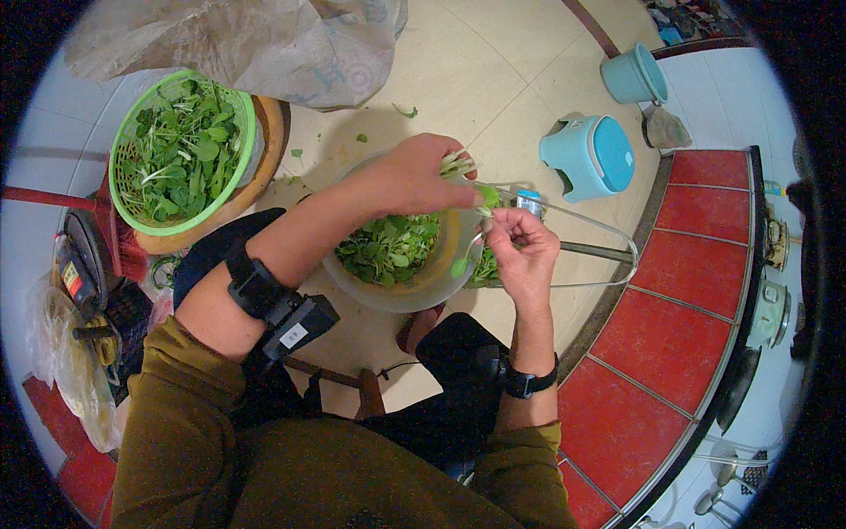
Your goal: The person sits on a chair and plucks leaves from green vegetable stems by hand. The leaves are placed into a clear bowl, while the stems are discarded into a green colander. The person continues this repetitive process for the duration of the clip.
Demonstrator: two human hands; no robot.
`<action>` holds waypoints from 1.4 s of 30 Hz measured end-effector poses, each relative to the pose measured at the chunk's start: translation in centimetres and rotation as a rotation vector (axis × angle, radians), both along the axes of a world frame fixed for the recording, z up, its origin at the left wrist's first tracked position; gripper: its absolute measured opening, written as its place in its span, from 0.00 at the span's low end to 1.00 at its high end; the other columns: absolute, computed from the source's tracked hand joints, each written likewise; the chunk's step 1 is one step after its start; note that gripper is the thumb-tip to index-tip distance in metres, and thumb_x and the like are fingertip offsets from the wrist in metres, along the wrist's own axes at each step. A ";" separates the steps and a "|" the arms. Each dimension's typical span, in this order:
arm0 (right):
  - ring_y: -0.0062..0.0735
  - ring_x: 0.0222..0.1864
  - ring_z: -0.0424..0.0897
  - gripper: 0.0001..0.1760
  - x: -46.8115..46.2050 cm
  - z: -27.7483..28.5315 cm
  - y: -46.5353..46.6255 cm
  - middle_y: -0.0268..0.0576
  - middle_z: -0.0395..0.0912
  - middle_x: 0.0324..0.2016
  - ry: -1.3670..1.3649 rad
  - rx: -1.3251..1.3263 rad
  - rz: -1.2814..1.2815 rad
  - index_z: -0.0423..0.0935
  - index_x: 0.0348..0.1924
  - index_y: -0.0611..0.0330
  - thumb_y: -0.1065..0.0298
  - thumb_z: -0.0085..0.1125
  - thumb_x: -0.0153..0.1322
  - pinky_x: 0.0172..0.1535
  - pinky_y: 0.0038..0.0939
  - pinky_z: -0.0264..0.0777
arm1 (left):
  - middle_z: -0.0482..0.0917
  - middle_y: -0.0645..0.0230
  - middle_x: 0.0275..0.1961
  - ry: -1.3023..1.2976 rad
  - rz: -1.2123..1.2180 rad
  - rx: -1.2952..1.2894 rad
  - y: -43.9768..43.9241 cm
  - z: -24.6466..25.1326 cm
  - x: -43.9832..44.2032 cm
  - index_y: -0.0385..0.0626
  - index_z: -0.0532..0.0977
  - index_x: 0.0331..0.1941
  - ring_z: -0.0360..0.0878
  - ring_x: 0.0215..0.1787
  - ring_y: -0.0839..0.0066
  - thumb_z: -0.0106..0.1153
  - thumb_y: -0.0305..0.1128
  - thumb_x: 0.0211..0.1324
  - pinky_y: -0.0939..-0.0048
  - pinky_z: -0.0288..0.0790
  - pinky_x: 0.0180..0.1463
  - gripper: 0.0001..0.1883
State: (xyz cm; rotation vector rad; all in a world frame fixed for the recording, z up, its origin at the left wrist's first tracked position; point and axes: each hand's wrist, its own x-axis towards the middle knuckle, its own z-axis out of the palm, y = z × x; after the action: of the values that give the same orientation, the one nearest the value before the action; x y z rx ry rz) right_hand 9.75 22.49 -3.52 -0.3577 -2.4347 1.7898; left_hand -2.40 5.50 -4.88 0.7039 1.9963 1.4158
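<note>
My left hand (426, 173) is closed around a small bunch of pale green stems (456, 164), whose cut or root ends point up past the fingers. Just to its right, my right hand (525, 244) pinches a thin leafy sprig (474, 246) between thumb and fingertips. The sprig's leaf hangs down, and the tips of both hands almost meet. Beneath them stands a translucent plastic basin (396, 301) holding a pile of leafy greens (390, 248). My left forearm hides part of the basin. More greens (488, 264) show beyond its right side, partly covered by my right hand.
A green plastic basket (248, 125) full of greens rests over a brown vessel (271, 132) at left. A metal wire frame (631, 254) reaches right. Also around are a blue stool (585, 159), a bucket (631, 76), a woven sack (264, 46), a red broom (106, 211) and a red-tiled ledge (681, 264).
</note>
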 end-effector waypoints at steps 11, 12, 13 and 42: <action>0.29 0.26 0.79 0.07 0.2 -0.6 0.3 0.43 0.80 0.26 0.049 0.286 0.100 0.77 0.36 0.67 0.76 0.56 0.65 0.31 0.27 0.73 | 0.79 0.47 0.33 0.040 -0.135 -0.174 0.1 0.8 0.2 0.34 0.77 0.31 0.80 0.37 0.59 0.63 0.40 0.41 0.61 0.72 0.42 0.19; 0.34 0.26 0.80 0.08 0.2 -0.6 0.3 0.46 0.80 0.26 0.098 0.400 0.113 0.77 0.36 0.66 0.76 0.57 0.64 0.31 0.29 0.73 | 0.79 0.46 0.33 0.012 -0.141 -0.176 0.1 0.9 0.2 0.33 0.77 0.31 0.80 0.37 0.58 0.63 0.40 0.42 0.61 0.72 0.42 0.19; 0.32 0.26 0.79 0.07 0.2 -0.5 0.2 0.45 0.79 0.25 0.132 0.462 0.143 0.77 0.36 0.66 0.76 0.56 0.64 0.31 0.28 0.73 | 0.79 0.45 0.33 -0.029 -0.153 -0.195 0.2 1.1 0.1 0.32 0.77 0.30 0.80 0.37 0.57 0.62 0.40 0.43 0.61 0.72 0.42 0.19; 0.44 0.33 0.80 0.22 3.1 -3.3 10.3 0.52 0.80 0.33 -0.239 0.648 -0.184 0.72 0.48 0.69 0.70 0.61 0.62 0.39 0.35 0.73 | 0.74 0.67 0.20 -0.267 0.048 0.077 1.3 1.7 -0.5 0.39 0.76 0.24 0.70 0.23 0.78 0.64 0.47 0.46 0.71 0.64 0.26 0.19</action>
State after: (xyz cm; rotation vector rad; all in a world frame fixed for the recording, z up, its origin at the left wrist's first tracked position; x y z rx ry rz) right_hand 12.81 32.80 -6.82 -0.7195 -2.8452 0.8524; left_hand -2.92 6.79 -3.21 0.4734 1.7707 1.5342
